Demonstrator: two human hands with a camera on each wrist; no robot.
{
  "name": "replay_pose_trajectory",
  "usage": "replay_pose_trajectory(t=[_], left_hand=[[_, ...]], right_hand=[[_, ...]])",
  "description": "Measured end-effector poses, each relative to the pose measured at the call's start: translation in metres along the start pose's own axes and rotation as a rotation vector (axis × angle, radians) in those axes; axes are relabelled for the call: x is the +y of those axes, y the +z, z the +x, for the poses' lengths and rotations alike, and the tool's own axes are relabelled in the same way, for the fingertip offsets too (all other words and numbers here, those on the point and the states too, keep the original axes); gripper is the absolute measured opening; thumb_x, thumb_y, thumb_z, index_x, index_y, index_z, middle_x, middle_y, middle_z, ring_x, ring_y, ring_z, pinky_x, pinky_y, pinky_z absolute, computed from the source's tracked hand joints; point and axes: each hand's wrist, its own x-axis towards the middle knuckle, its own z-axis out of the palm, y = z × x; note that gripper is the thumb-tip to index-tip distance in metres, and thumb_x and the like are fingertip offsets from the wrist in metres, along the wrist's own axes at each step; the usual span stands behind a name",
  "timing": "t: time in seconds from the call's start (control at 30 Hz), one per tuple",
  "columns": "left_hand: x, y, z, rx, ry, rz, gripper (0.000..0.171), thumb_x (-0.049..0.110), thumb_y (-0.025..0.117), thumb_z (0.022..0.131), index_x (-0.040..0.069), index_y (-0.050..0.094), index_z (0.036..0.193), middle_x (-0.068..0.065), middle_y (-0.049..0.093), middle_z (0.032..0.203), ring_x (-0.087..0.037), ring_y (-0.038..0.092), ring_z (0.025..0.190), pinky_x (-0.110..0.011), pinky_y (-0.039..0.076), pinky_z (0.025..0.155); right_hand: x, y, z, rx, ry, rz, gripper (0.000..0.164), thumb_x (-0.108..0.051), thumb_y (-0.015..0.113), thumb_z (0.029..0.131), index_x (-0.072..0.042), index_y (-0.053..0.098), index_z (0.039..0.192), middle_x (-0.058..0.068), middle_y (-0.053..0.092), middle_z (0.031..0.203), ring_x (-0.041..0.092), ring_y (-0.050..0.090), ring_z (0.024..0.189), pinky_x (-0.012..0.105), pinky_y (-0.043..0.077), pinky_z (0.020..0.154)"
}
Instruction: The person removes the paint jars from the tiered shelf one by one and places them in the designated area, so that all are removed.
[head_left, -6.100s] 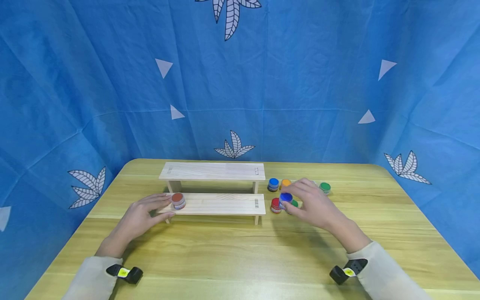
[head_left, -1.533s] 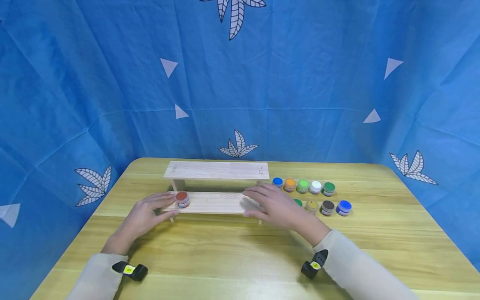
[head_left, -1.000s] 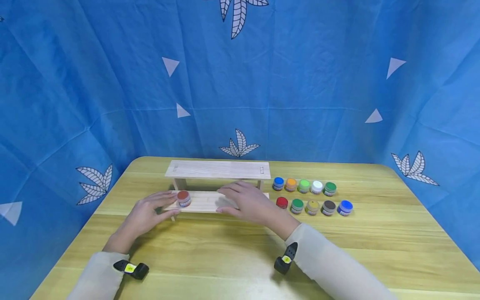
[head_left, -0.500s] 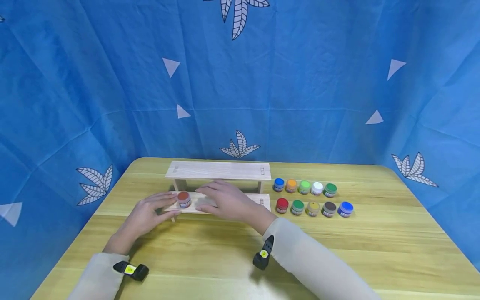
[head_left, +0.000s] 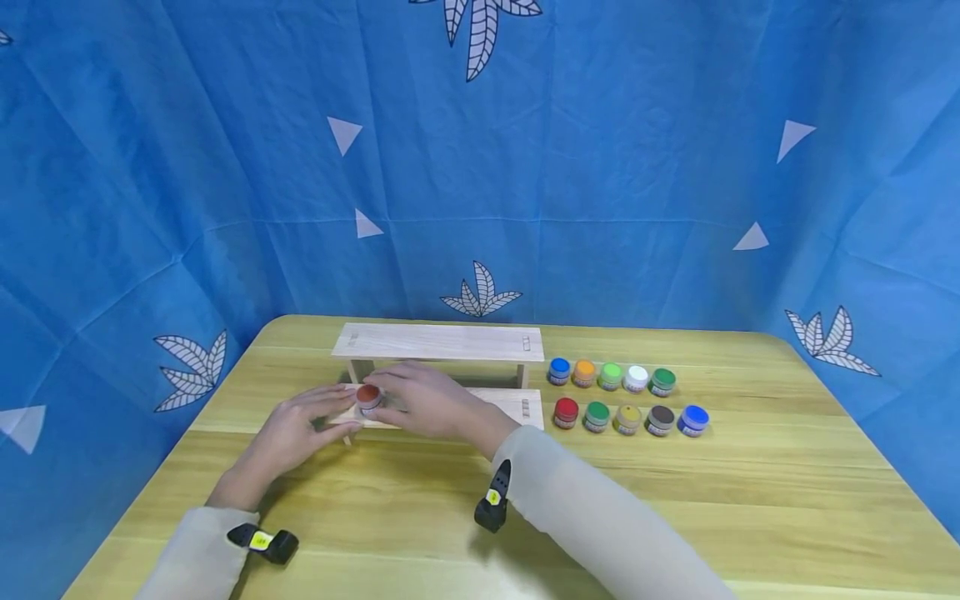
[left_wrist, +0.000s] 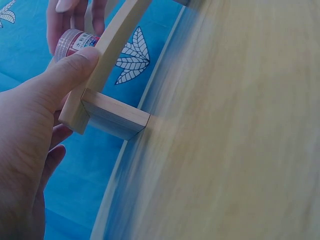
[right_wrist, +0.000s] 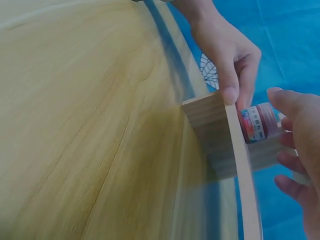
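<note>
A paint jar with a reddish-brown lid stands on the left end of the lower board of a pale wooden two-tier rack. My left hand holds that board's end; the left wrist view shows its thumb on the board's edge. Reaching across from the right, my right hand has its thumb and fingers on either side of the jar. In the right wrist view the fingers stand beside the jar, and a firm grip on it does not show.
Right of the rack, several paint jars stand in two rows. The back row includes a white jar, the front row a red jar. The upper board stands behind the lower one. A blue cloth hangs behind the table.
My right hand has left the blue jar, now at the front row's right end, and moved left along the rack to the brown-lidded jar. My left hand has stayed at the board's end.
</note>
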Motion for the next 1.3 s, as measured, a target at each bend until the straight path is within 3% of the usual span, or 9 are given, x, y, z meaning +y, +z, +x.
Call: replay_pose_trajectory(t=[0.4,0.63,1.0,1.3], left_hand=[[0.001,0.003,0.0,-0.007,-0.005,0.006,0.048,0.032,0.083,0.078,0.009,0.071,0.119,-0.008,0.066,0.124,-0.032,0.061,0.115,-0.05,0.049,0.098],[0.003,0.002,-0.001,-0.009,-0.01,-0.005,0.049,0.031,0.083,0.079,0.01,0.07,0.121,-0.008,0.066,0.125,-0.032,0.061,0.116,-0.051,0.049,0.098],[0.001,0.003,-0.002,0.005,-0.001,-0.002,0.049,0.031,0.083,0.078,0.011,0.071,0.121,-0.007,0.067,0.123,-0.031,0.062,0.115,-0.049,0.05,0.097],[-0.001,0.001,-0.001,0.004,-0.006,-0.005,0.049,0.034,0.082,0.078,0.01,0.071,0.12,-0.008,0.066,0.124,-0.032,0.062,0.114,-0.051,0.049,0.097]], right_hand=[[-0.002,0.004,0.01,-0.051,-0.024,-0.009,0.043,-0.038,0.048,0.104,-0.012,0.057,0.136,0.0,0.058,0.135,0.014,0.053,0.123,0.025,0.037,0.109],[-0.001,0.003,0.007,-0.029,-0.004,-0.005,0.039,-0.037,0.054,0.101,-0.012,0.061,0.131,-0.002,0.064,0.122,0.011,0.057,0.109,0.022,0.045,0.098],[0.001,-0.002,-0.006,0.06,-0.047,-0.013,0.033,-0.035,0.062,0.097,-0.013,0.068,0.12,-0.003,0.066,0.109,0.01,0.058,0.101,0.021,0.046,0.094],[0.01,-0.009,-0.025,0.091,-0.023,0.016,0.033,-0.035,0.063,0.096,-0.012,0.068,0.119,-0.003,0.067,0.111,0.012,0.058,0.103,0.023,0.047,0.095]])
